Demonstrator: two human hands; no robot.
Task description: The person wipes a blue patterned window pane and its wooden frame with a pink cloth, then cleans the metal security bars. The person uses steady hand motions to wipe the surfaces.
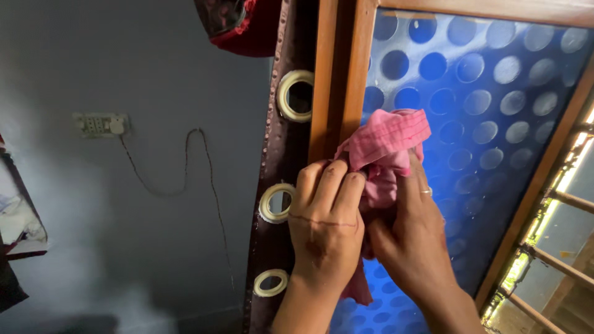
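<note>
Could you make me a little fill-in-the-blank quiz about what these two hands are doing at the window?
1. Both the left hand and the right hand grip a crumpled checked cloth of ____ colour.
2. The blue window pane is patterned with round ____.
3. The window frame is made of ____.
4. The dark curtain carries pale ____ along its edge.

Missing words: pink; dots; wood; rings
</note>
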